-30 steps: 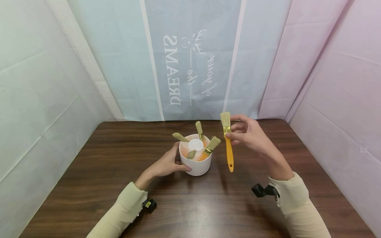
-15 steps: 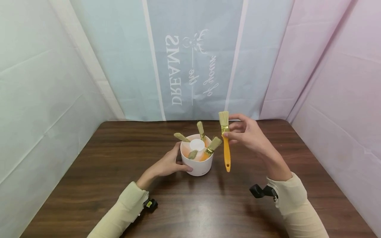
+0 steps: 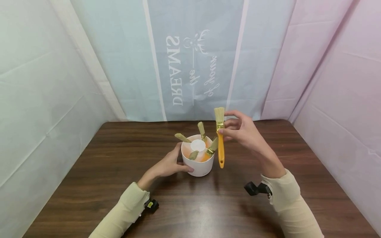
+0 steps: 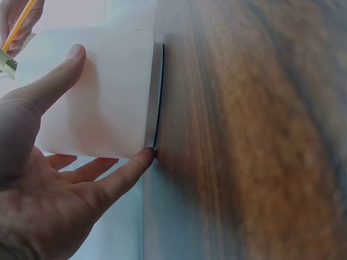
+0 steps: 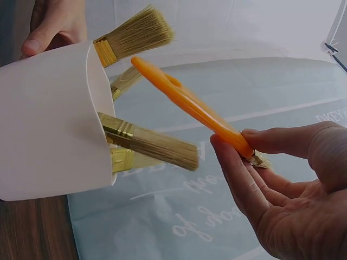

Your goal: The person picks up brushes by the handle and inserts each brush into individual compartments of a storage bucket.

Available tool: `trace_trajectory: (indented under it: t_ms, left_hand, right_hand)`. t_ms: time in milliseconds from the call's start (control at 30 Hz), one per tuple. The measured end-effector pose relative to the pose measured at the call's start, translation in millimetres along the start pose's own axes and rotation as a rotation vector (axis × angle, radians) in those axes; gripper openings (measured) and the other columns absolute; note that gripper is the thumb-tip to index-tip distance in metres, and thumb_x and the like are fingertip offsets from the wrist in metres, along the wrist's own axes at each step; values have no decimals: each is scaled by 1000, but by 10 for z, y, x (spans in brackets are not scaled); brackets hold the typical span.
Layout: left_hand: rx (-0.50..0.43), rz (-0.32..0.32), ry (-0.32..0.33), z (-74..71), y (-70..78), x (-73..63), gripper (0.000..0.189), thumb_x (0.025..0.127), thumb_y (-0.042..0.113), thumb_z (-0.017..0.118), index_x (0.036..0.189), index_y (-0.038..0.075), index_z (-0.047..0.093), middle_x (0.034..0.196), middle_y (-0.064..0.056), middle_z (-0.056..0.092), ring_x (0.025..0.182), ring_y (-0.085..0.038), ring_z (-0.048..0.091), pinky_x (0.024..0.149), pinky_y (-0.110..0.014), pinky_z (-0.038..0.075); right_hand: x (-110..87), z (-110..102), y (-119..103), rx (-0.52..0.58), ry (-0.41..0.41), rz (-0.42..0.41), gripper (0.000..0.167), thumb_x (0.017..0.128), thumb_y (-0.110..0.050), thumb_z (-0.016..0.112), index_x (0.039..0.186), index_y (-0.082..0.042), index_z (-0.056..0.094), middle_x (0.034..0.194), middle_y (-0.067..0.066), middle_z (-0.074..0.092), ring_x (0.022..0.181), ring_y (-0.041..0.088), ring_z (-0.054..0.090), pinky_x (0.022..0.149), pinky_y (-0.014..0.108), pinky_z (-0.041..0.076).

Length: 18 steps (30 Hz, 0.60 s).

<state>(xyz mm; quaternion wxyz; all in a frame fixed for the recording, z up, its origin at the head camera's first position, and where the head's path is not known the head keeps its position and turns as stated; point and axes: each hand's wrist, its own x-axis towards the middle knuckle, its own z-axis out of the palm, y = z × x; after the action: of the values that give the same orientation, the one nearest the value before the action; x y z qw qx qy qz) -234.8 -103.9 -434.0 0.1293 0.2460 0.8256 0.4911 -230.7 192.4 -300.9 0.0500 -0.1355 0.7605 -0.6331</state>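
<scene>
A paintbrush (image 3: pixel 221 148) with a yellow-orange handle, brass-coloured ferrule and pale bristles is pinched by my right hand (image 3: pixel 245 132) near the ferrule. It hangs upright, bristles up, just right of a round white pot (image 3: pixel 201 170). My left hand (image 3: pixel 166 164) holds the pot from its left side, the thumb lying across its front wall. Several brushes stand bristles-up in the pot, among them a leaning brush (image 3: pixel 212 149) at its right side. In the right wrist view, the handle end of the held brush (image 5: pixel 200 114) points toward the pot's opening, apart from the rim.
The pot stands on a dark wood-grain table (image 3: pixel 119 145) and has a white round core (image 3: pixel 197 145) in its middle. Behind the table hangs a pale blue cloth (image 3: pixel 128 66) with white lettering. Light sheets close off both sides.
My right hand has moved left and slightly up with the paintbrush, bringing it close to the pot's right side. My left hand keeps its hold on the pot.
</scene>
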Motion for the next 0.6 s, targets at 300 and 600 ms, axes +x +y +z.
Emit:
trace_trajectory:
  t_ms: [300,600]
  left_hand:
    - [-16,-12,-8,-13,9,1,106,81,23,90,160,16,19,158,-11,41,142,-26,49,103,-40,56]
    - [2,-2,-12,-11,5,-8,107,83,26,89,161,16,17,160,-10,40,142,-26,49,107,-45,54]
  right_hand:
    - [63,46,9,37,28,-39,56,90,3,72,139,-5,47,93,2,73,78,16,75,73,40,65]
    - [129,86,25,60,64,-85,57,89,4,73,139,-4,48,91,-3,73,80,14,75,74,41,65]
